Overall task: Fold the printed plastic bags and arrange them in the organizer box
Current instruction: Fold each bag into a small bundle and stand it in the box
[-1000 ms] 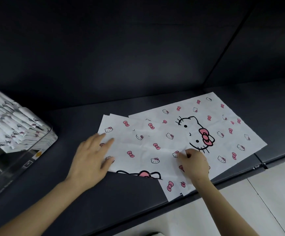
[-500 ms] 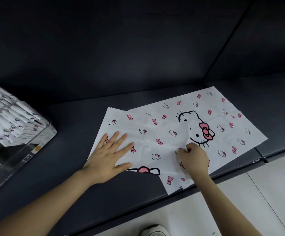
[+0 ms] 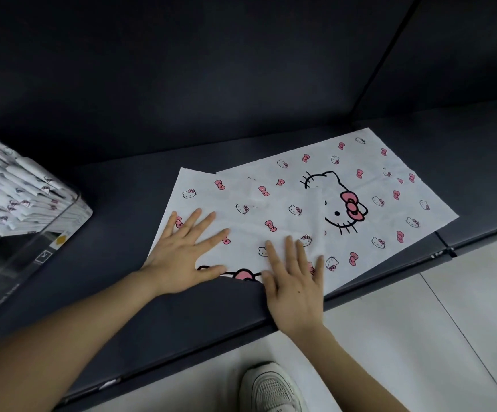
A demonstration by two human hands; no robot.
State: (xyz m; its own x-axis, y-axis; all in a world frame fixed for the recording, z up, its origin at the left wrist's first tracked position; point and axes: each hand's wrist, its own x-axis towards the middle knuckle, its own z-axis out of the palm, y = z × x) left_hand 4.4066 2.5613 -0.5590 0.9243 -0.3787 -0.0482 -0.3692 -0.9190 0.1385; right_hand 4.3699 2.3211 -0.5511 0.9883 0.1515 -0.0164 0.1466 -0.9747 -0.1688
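Dark matte work surface (image 3: 181,316) backed by a dark wall (image 3: 211,69), with a joint (image 3: 442,248) dividing the surface near its right end. Below the front edge lies a pale tiled floor (image 3: 419,337), on which a white mesh sneaker (image 3: 271,388) stands.

— What lies behind the work area?
— I see a dark, matte back wall (image 3: 181,69) rising straight from the surface (image 3: 196,316). One slanted seam (image 3: 387,52) runs down its right part.
— And the surface itself?
— It's dark blue-grey, smooth and dimly lit. I see a join (image 3: 443,245) crossing it near the right end.
— What's below the front edge?
— I see a pale tiled floor (image 3: 390,322) with thin dark grout lines. It's much brighter than everything above it.
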